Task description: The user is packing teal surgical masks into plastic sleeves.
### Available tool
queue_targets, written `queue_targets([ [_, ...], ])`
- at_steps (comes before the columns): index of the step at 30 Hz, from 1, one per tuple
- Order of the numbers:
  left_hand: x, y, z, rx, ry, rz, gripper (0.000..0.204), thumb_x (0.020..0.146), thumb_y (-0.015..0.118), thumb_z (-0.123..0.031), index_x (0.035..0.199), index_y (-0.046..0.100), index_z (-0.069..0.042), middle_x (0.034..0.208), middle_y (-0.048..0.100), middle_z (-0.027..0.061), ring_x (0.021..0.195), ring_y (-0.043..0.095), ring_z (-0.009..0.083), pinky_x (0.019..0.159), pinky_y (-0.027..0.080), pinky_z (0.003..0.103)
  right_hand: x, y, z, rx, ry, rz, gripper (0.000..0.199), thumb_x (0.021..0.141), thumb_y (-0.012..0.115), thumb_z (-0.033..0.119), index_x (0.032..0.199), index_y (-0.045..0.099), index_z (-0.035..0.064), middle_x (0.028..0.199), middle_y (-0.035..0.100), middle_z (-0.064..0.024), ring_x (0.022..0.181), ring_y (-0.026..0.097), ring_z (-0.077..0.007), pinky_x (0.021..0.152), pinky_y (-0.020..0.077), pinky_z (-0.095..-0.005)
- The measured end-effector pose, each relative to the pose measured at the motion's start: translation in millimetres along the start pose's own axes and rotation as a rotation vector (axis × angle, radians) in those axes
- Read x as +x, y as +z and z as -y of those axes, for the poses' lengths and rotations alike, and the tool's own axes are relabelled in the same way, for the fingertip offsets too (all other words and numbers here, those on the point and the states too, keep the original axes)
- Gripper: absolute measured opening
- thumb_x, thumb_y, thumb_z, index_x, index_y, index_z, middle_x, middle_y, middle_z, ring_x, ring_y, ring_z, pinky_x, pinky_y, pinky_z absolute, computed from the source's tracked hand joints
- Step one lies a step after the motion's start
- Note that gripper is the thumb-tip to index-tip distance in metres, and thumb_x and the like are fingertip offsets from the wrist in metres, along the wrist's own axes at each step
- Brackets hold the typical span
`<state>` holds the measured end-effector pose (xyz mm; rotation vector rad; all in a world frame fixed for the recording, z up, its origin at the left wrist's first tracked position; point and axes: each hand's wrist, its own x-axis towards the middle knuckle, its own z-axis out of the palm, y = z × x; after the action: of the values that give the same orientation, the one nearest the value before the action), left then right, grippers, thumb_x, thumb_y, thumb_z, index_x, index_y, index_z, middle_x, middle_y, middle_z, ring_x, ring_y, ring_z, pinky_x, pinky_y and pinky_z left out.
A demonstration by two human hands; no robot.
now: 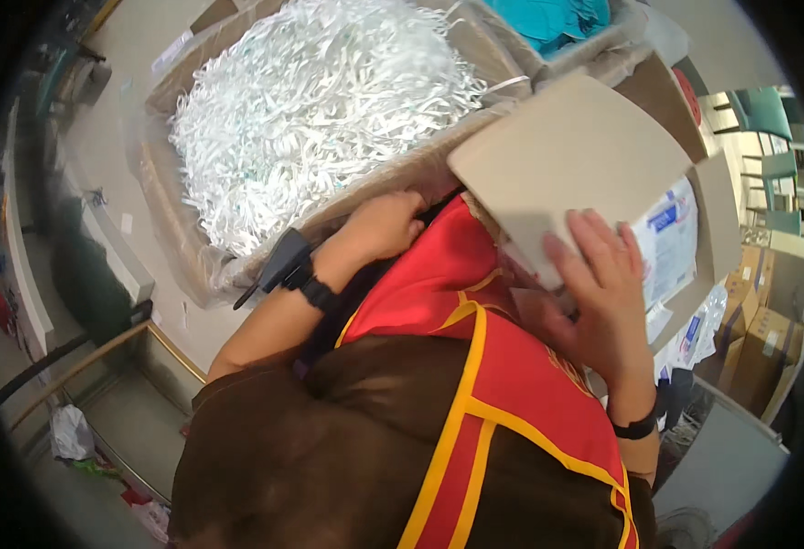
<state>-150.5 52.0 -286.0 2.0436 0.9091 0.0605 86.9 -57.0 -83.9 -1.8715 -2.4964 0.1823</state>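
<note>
My left hand (385, 227) is at the near wall of a large cardboard box (402, 174), beside the top of my red apron. Its fingers are curled, and whatever they may hold is hidden. Inside that large box lies a heap of thin white strips (320, 110). My right hand (600, 291) is open, its fingers stretched out and slightly blurred, against the near edge of a cardboard flap (576, 146) on a smaller box. White packets with blue print (672, 242) show inside the smaller box, just right of my fingers.
Behind, a plastic-lined box holds teal material (553, 20). Stacked brown cartons (761, 343) and green chairs (763, 114) stand at right. Clear plastic wrapping (708, 320) lies below the smaller box. A metal-framed trolley (137, 375) is at lower left.
</note>
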Motion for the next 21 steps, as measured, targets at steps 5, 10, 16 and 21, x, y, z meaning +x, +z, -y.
queue_targets([
  [5,10,17,36,-0.031,-0.063,-0.412,0.038,0.087,0.056,-0.011,0.124,0.056,-0.009,0.104,0.065,0.0224,0.1,0.06,0.04,0.086,0.048,0.047,3,-12,-21,-0.04,0.07,0.07,0.058,0.072,0.068,0.022,0.128,0.056,0.0122,0.14,0.046,-0.0148,0.132,0.041,-0.0356,0.111,0.0238,-0.054],
  [10,13,22,38,-0.006,-0.152,-0.483,0.037,0.086,0.053,-0.008,0.123,0.057,-0.01,0.104,0.065,0.0232,0.095,0.062,0.0407,0.082,0.05,0.048,-4,-8,-21,-0.048,0.073,0.124,0.06,0.075,0.066,0.034,0.13,0.056,0.0127,0.142,0.044,-0.0153,0.134,0.039,-0.0363,0.111,0.0213,-0.0555],
  [16,20,18,31,0.014,-0.239,-0.497,0.042,0.083,0.053,-0.002,0.123,0.058,-0.015,0.099,0.066,0.0212,0.09,0.063,0.0404,0.077,0.051,0.049,-17,-14,-25,-0.018,0.129,0.172,0.058,0.075,0.067,0.035,0.127,0.059,0.0115,0.142,0.045,-0.0157,0.135,0.038,-0.0354,0.111,0.0208,-0.0555],
  [21,31,16,34,-0.002,-0.227,-0.574,0.044,0.081,0.054,0.003,0.121,0.061,-0.014,0.097,0.066,0.021,0.09,0.064,0.039,0.077,0.051,0.048,-20,-15,-29,0.018,0.146,0.216,0.056,0.074,0.07,0.039,0.123,0.062,0.0115,0.142,0.046,-0.0147,0.135,0.039,-0.0343,0.111,0.0198,-0.0545],
])
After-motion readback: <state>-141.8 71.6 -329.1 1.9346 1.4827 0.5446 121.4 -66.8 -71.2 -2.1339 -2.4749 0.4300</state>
